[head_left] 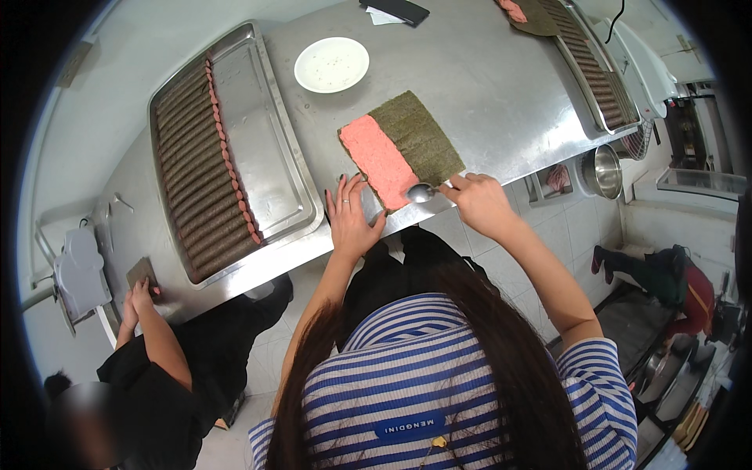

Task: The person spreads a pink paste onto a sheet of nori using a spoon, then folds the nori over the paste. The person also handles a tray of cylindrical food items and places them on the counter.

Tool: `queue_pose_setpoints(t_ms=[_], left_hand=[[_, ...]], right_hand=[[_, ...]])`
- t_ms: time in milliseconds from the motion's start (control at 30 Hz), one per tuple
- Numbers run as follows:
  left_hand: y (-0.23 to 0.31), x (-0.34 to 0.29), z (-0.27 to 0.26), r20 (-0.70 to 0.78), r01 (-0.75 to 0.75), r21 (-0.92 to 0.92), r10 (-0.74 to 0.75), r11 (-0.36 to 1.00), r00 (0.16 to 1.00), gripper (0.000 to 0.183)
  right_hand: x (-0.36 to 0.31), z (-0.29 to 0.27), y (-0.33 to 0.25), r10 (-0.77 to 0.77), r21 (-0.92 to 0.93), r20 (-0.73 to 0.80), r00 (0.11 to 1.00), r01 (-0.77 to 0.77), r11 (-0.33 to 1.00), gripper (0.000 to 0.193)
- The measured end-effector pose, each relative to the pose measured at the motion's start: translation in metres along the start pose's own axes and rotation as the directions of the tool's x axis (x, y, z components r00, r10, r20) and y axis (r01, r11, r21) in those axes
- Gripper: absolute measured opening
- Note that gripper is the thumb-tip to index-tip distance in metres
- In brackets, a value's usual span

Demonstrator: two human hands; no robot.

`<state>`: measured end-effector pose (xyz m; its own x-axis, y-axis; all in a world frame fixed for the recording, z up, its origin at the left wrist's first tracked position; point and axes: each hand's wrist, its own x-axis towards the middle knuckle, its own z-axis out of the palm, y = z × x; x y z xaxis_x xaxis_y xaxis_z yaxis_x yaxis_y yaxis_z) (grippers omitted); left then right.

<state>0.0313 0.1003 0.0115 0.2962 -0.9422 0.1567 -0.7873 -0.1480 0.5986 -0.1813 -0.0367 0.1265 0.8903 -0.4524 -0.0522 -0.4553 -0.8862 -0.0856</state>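
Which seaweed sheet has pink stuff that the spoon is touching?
The seaweed sheet nearest the right hand, mid-table; its spoon touches the pink paste.

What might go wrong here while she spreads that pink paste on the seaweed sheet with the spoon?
1. The seaweed sheet lies close to the table edge; a push from the spoon might slide it off, though the left hand steadies its near corner.
2. Pressing hard with the spoon in the right hand could tear the thin sheet.
3. The pink paste covers only one half so far and may end up uneven.
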Motion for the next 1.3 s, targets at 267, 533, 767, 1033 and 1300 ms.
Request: queue_pose_setpoints(t_ms=[267,533,767,1033,1300], left_hand=[[0.000,0.000,-0.001,0.017,0.008,0.011,-0.008,1.000,1.000,0.070],[0.000,0.001,0.000,0.024,-0.001,0.039,0.000,0.999,1.000,0.069],[0.000,0.000,-0.001,0.021,-0.007,0.032,0.006,0.999,1.000,0.069],[-0.001,0.000,0.000,0.007,-0.006,0.013,0.006,1.000,1.000,0.071],[0.001,0.001,-0.002,0.013,0.014,0.026,-0.015,1.000,1.000,0.070]], right_hand=[[0.006,0.021,-0.017,-0.067,-0.066,-0.013,0.998,0.066,0.996,0.019],[0.006,0.012,0.022,-0.002,-0.027,-0.008,1.000,0.002,1.000,0.019],[0.009,-0.007,0.034,0.027,0.017,0.067,0.997,-0.029,0.999,0.027],[0.011,0.008,0.036,0.007,0.005,0.133,0.991,-0.007,1.000,0.027],[0.026,0.006,0.049,-0.152,0.066,0.094,0.984,0.147,0.987,0.032]])
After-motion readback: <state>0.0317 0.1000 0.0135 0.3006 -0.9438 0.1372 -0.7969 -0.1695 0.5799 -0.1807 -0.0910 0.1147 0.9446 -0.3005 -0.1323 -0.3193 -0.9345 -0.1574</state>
